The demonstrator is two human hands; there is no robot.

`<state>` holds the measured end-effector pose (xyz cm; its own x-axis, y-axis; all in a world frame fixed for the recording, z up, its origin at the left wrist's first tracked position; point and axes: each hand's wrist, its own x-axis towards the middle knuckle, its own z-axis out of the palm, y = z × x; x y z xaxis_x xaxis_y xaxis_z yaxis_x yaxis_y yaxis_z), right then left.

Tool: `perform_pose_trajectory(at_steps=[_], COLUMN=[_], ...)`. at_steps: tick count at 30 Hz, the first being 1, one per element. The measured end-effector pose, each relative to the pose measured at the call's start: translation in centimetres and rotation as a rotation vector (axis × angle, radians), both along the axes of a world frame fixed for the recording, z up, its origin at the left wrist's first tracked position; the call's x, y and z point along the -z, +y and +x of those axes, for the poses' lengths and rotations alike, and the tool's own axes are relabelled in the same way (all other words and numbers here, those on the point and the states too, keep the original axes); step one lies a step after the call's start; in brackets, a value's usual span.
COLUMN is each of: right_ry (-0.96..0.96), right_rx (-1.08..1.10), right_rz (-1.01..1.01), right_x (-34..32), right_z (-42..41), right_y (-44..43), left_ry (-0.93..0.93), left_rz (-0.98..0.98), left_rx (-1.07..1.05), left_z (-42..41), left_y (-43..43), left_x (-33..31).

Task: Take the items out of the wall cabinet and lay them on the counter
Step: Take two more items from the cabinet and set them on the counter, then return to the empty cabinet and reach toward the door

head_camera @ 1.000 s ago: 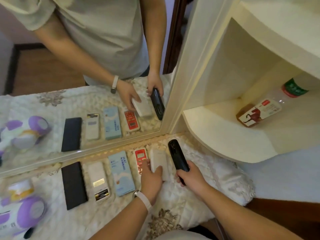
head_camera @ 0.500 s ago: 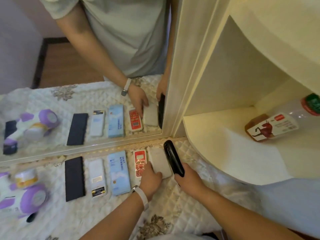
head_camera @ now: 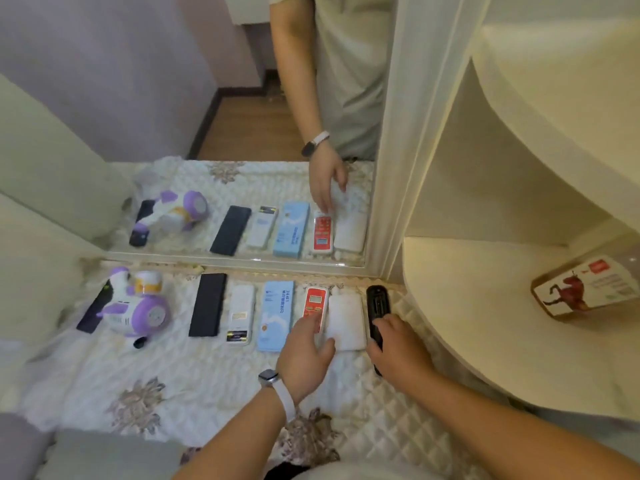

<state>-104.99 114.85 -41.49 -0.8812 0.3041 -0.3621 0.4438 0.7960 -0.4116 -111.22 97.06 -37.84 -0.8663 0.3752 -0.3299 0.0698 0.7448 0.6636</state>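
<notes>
On the bench [head_camera: 214,375], covered with a quilted white cloth, six flat items lie in one row along the back edge, just in front of a mirror [head_camera: 173,133]. From the left: one black slab [head_camera: 207,305], one white remote [head_camera: 239,314] with its battery bay showing, one light blue box [head_camera: 275,315], one red and white device [head_camera: 314,306], one white block [head_camera: 346,320] and one black remote [head_camera: 376,311]. Left of the row stands one purple and white toy [head_camera: 138,306], with a dark flat piece [head_camera: 91,313] beside it near the bench's left edge.

The left hand [head_camera: 306,355], a watch [head_camera: 268,378] on its wrist, lies flat with fingers spread, fingertips on the red and white device and thumb touching the near corner of the white block; it grips nothing. The right hand [head_camera: 398,351] is closed around the near end of the black remote, which rests at the right end of the row, near the bench's back right corner.

In the wall cabinet [head_camera: 485,202] to the right, one bottle [head_camera: 588,289] with a horse label lies on its side on the shelf
</notes>
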Motion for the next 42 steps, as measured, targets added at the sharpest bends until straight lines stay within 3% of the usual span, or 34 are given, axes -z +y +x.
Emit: perform_pose_trajectory(at_steps=[5, 13, 22, 34, 42], right_ry=[0.123, 0.316, 0.536, 0.763, 0.855], right_rx=[-0.260, -0.730, -1.205, -1.667, -1.916], right_rz=[0.012, 0.077, 0.046, -0.014, -0.094], right_x=[-1.2, -5.2, -10.1, -16.7, -19.4], right_z=[-1.6, -3.2, -0.2, 9.9, 16.5], right_y=[-2.9, -12.5, -28.6, -56.7, -70.2], left_ry=[0.242, 0.430, 0.623, 0.716, 0.630], left_rz=[-0.150, -0.389, -0.439, -0.683, -0.788], left_rx=[0.036, -0.109, -0.356, -0.705, -1.014], left_z=[1.8, 7.4, 16.0, 33.7, 44.3], left_y=[-5.4, -16.4, -31.1, -53.8, -62.3], left_x=[-1.2, -4.3, -8.0, -11.5, -13.7])
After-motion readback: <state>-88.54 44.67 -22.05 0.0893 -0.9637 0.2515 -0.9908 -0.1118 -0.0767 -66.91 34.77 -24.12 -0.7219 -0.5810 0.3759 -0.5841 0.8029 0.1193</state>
